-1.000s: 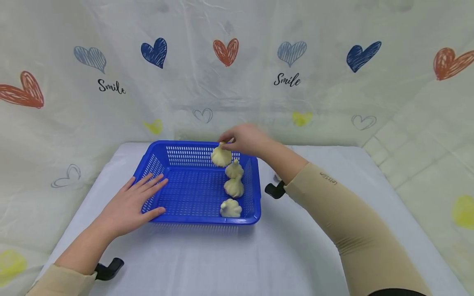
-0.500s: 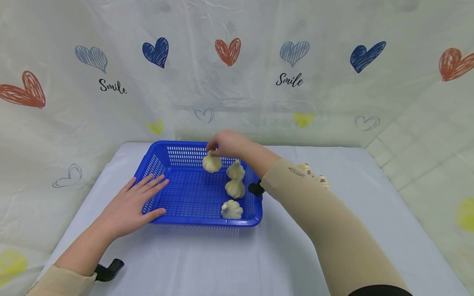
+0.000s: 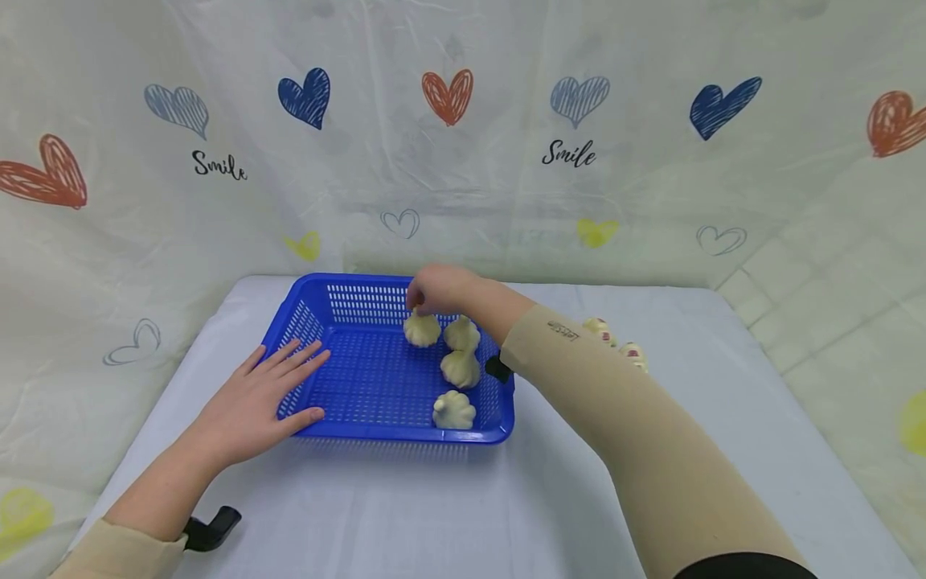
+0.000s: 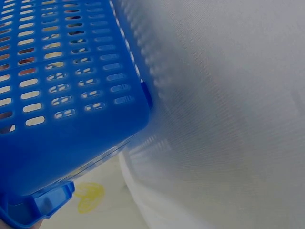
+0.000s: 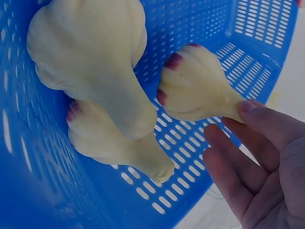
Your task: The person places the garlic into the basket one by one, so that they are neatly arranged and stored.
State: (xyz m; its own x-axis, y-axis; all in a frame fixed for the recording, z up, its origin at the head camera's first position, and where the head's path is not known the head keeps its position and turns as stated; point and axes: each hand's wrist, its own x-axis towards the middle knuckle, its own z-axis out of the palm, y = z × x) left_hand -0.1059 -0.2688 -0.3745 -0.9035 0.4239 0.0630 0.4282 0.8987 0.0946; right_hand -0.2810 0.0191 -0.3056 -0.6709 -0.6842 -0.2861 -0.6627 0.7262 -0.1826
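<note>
My right hand (image 3: 443, 289) pinches a garlic bulb (image 3: 422, 330) by its stem, low inside the back of the blue plastic basket (image 3: 391, 435). In the right wrist view, thumb and fingertips meet at the stem of this garlic bulb (image 5: 195, 88), whose root end has purple streaks. Two more bulbs, one a pale garlic bulb (image 3: 460, 369), lie just right of it, and another garlic bulb (image 3: 454, 410) sits at the front right corner. With fingers spread, my left hand (image 3: 249, 400) rests on the basket's left rim. The left wrist view mostly takes in the basket's slotted wall (image 4: 71, 71).
On the white-covered table (image 3: 579, 498), garlic bulbs (image 3: 633, 355) with purplish marks lie right of the basket, partly behind my right sleeve (image 3: 615, 402). A heart-printed sheet (image 3: 499, 161) hangs at the table's back edge.
My right hand has carried the garlic bulb left and down from over the basket's back rim to inside the basket. Bulbs on the table have come into view behind the sleeve. The left hand stays put.
</note>
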